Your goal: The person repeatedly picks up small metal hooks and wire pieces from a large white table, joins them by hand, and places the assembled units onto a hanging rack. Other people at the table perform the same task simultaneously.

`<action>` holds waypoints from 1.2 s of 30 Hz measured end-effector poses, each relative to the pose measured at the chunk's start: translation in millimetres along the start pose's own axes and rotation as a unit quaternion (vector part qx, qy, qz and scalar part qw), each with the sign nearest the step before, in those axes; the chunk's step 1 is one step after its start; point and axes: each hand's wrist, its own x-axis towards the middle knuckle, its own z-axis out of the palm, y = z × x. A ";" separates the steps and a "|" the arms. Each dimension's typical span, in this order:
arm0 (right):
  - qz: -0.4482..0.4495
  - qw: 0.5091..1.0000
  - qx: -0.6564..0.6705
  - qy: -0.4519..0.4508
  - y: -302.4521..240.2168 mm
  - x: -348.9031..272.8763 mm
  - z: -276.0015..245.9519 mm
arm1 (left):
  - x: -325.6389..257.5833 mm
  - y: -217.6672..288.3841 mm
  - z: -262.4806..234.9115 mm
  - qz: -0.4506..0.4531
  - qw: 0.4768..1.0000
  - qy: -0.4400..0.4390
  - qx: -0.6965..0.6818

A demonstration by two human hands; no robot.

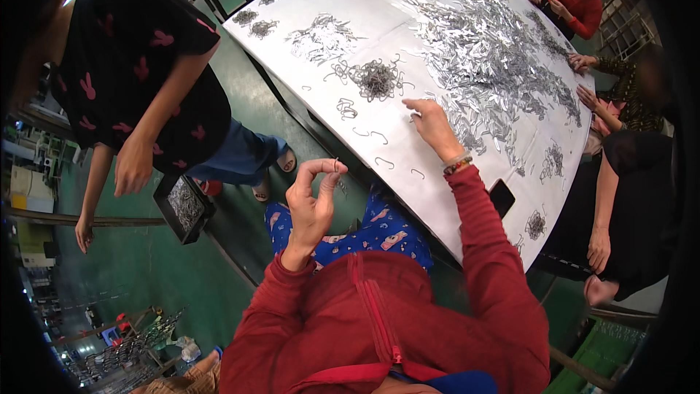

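Note:
My left hand (312, 201) is raised off the near table edge, thumb and forefinger pinched on a thin dark wire piece, probably a wire hook (337, 164); most of it is hidden by the fingertips. Over the white tabletop (448, 204) reaches my right hand (435, 128), its forefinger stretched out, and I see nothing in it. Just beyond its fingertips lies a tangled pile of dark wire hooks (377, 79). Several loose hooks (383, 163) are scattered between my hands. Beside my right hand spreads a wide heap of small shiny metal strips (488, 58).
A black phone (502, 198) lies beside my right forearm. Smaller hook piles (536, 225) and another patch of strips (323, 38) dot the table. A person (138, 66) stands at the left near a black crate (184, 208) of metal pieces. Other people's hands (585, 80) work along the right edge.

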 end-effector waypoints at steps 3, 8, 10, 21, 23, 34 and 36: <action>-0.056 0.988 -0.105 -0.097 33.5 -1.9 11.3 | -0.1 2.5 -3.2 0.001 1.000 -0.005 0.012; -0.003 0.997 -0.051 -0.063 22.6 -1.0 9.3 | -0.8 -4.3 -7.8 0.020 1.000 -0.009 -0.005; 0.046 0.994 0.094 -0.043 -4.7 3.3 6.0 | -1.0 -7.3 -9.4 0.031 0.999 -0.029 0.008; 0.194 0.839 0.508 -0.017 -151.2 -30.5 -10.4 | 4.0 -9.3 -2.4 0.034 0.993 -0.088 0.076; 0.199 0.829 0.523 -0.006 -151.7 -32.7 -9.4 | 3.8 -8.9 -3.1 0.044 0.991 -0.086 0.091; 0.289 0.654 0.698 -0.048 -130.6 -37.9 12.3 | 0.9 -21.1 -3.6 0.066 0.986 -0.073 0.137; 0.296 0.656 0.694 -0.033 -130.1 -39.0 15.5 | 0.7 -24.4 -3.1 0.060 0.984 -0.076 0.152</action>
